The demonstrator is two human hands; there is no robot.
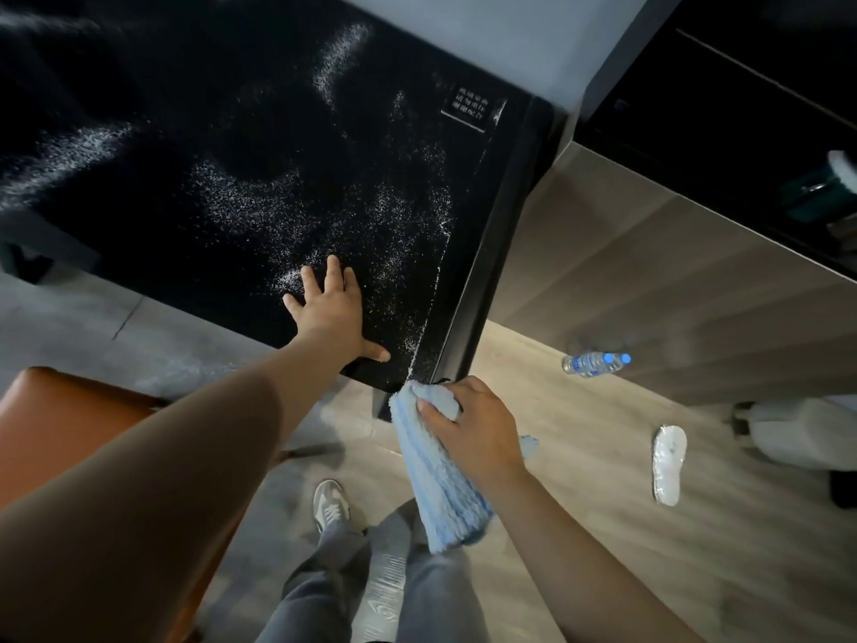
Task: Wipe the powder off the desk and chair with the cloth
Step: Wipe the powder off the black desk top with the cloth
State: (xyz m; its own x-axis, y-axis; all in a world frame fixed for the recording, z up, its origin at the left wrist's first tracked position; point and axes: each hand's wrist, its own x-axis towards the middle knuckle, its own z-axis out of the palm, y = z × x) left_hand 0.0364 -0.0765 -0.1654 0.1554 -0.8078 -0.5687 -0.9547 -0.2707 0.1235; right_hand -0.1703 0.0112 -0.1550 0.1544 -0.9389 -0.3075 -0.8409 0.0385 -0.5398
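A black desk (195, 132) fills the upper left, dusted with white powder (259, 206) in streaks and patches, thickest along its right edge. My left hand (331, 308) lies flat on the desk near its front right corner, fingers spread. My right hand (473, 429) grips a light blue fluffy cloth (436, 480) just below that corner; the cloth's top touches the desk's corner and the rest hangs down. An orange-brown chair seat (60, 424) sits at the lower left, partly behind my left arm.
On the wooden floor lie a plastic water bottle (596, 362) and a white shoe insole (668, 464). A white container (802, 433) stands at the right. A dark cabinet (742, 109) is at the upper right. My legs and a grey sneaker (330, 503) are below.
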